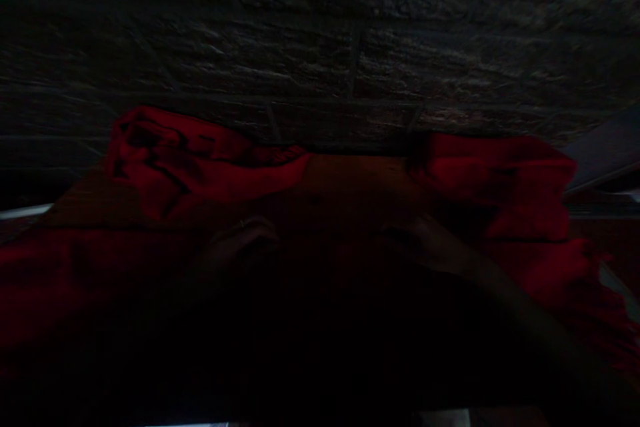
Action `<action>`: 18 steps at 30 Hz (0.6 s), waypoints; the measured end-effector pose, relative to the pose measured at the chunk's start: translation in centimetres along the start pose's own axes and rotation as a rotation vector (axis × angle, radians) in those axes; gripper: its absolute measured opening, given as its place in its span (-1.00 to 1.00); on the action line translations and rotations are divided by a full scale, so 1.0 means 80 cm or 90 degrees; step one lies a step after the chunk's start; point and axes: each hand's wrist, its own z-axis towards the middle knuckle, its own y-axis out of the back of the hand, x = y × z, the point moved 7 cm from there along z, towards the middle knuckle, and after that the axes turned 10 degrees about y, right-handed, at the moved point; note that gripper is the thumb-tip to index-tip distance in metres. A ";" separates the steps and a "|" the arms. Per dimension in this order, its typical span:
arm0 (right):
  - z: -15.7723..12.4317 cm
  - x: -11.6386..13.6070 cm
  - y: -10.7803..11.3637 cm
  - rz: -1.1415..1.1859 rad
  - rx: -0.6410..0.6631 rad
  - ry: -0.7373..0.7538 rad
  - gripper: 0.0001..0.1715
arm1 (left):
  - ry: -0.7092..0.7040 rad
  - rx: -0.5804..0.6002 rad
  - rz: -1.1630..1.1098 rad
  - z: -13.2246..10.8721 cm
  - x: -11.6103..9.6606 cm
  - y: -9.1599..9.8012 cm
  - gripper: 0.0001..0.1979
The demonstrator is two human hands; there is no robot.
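Observation:
The scene is very dark. A red cloth (190, 160) lies bunched over a brown table (350, 180), with one heap at the left and another heap (500, 180) at the right. My left hand (240, 243) rests low on the cloth near the middle, a ring on one finger, fingers curled and pressed down. My right hand (430, 243) reaches in from the lower right and lies on the cloth beside the right heap. Its fingers are dim and hard to read. The lower part of the cloth is lost in shadow.
A rough grey stone-pattern wall (320, 33) stands right behind the table. A pale slanted surface (605, 153) shows at the far right edge. A light strip (25, 211) runs at the left.

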 end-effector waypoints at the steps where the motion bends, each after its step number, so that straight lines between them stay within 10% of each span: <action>1: 0.000 -0.001 0.000 0.004 -0.006 -0.001 -0.74 | 0.010 -0.004 -0.001 -0.001 -0.001 0.002 -0.80; 18: 0.000 0.000 0.002 0.078 -0.005 0.007 -0.82 | 0.076 0.041 0.171 -0.001 0.021 0.014 -0.74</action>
